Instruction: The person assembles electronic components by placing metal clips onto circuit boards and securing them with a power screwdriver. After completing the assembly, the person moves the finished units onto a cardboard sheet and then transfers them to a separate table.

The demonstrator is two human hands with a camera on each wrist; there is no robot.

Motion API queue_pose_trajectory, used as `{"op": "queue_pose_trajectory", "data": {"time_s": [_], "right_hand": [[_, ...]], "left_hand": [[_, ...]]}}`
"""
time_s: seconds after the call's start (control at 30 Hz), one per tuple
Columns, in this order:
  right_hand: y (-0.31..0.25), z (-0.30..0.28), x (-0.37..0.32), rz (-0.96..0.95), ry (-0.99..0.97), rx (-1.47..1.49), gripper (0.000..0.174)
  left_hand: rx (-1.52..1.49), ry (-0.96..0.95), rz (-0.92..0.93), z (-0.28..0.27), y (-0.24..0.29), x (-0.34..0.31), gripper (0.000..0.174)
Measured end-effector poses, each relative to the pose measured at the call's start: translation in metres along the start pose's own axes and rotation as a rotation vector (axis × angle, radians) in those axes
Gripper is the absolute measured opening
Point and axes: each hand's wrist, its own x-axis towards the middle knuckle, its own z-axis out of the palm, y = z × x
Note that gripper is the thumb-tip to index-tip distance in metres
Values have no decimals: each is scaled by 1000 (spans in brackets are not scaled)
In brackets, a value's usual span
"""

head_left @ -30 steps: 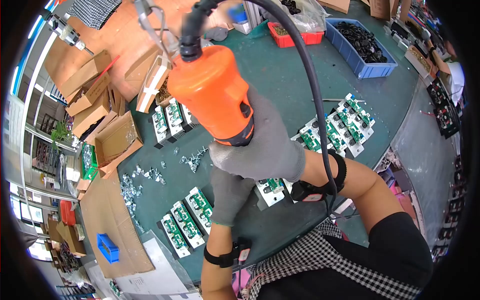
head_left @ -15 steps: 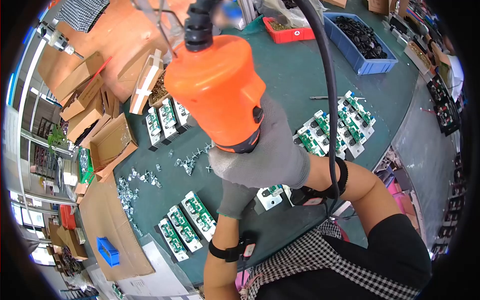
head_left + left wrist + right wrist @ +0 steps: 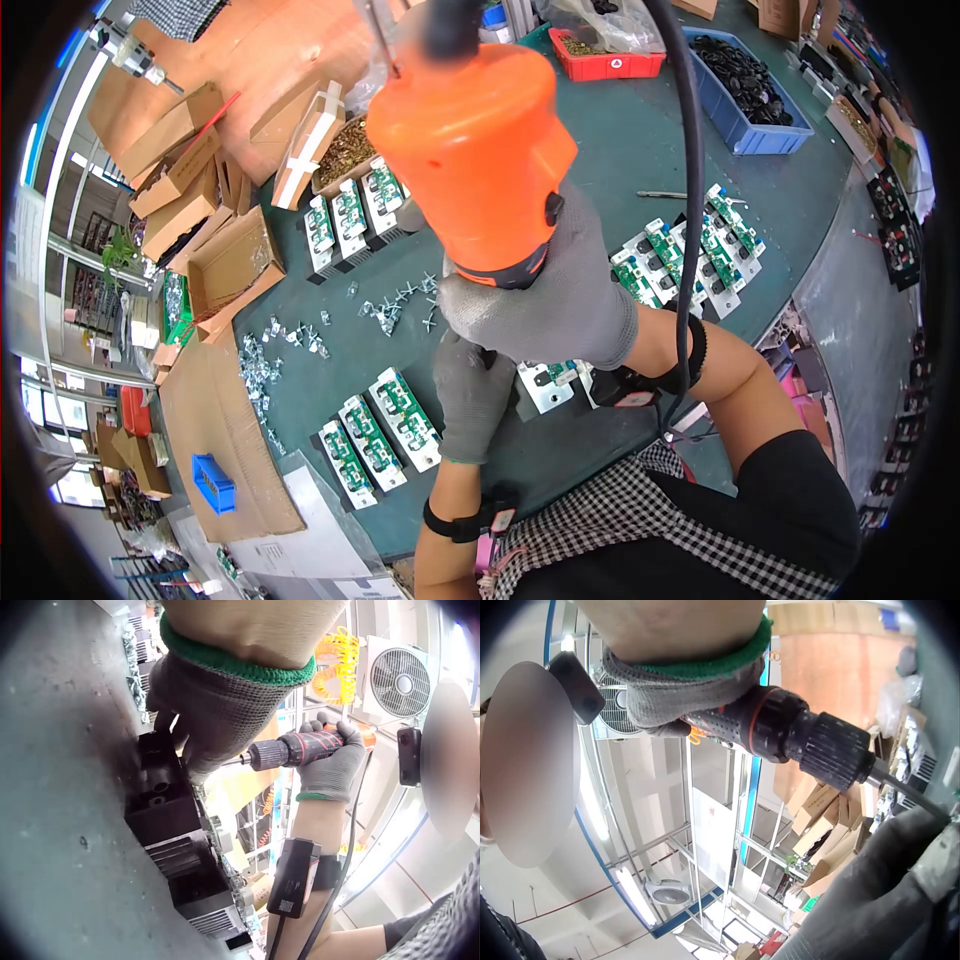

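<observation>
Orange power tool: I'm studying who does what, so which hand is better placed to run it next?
Probably the right hand: it grips the orange power tool, while the left hand is down at a black block, near the bit.

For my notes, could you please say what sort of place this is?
Probably an electronics assembly workshop: a gloved right hand grips an orange-and-black power tool, green circuit boards on pale metal bases stand in rows, and a blue plastic bin holds black parts.

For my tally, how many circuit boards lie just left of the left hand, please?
3: outer board, middle board, inner board nearest the left hand; some may be hidden.
</observation>
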Motion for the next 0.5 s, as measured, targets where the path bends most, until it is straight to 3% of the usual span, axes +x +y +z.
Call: {"op": "queue_pose_trajectory", "data": {"time_s": [0.1, 0.4, 0.5], "right_hand": [[-2, 3, 1, 54, 2, 82, 33], [3, 4, -1, -127, -20, -54, 57], [-2, 7, 1, -25, 10, 82, 46]], "left_hand": [[11, 27, 2, -1, 0, 1, 32], [-68, 5, -40, 15, -31, -3, 42], [-114, 3, -53, 16, -34, -4, 46]]}}
